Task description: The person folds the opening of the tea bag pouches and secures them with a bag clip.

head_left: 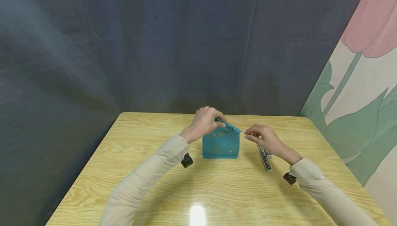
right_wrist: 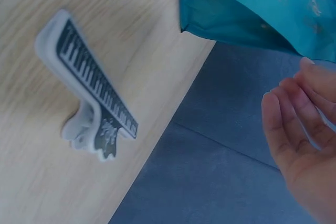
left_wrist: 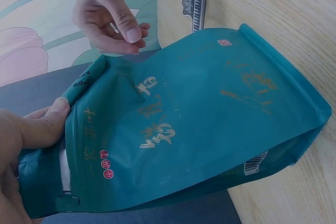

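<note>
A teal pouch with gold lettering stands upright on the table, its top edge folded over. My left hand pinches that folded top between thumb and fingers. In the left wrist view the thumb presses on the rolled strip of the pouch. My right hand is held just off the pouch's right top corner, fingers loosely bent and nothing between them. Below it on the table lies a clip with a piano-key print and a pale body. Part of the clip is hidden by the right hand in the head view.
The light wood table carries the pouch and the clip. Behind its far edge hangs a dark blue curtain. On the right is a wall painted with a pink tulip and green leaves.
</note>
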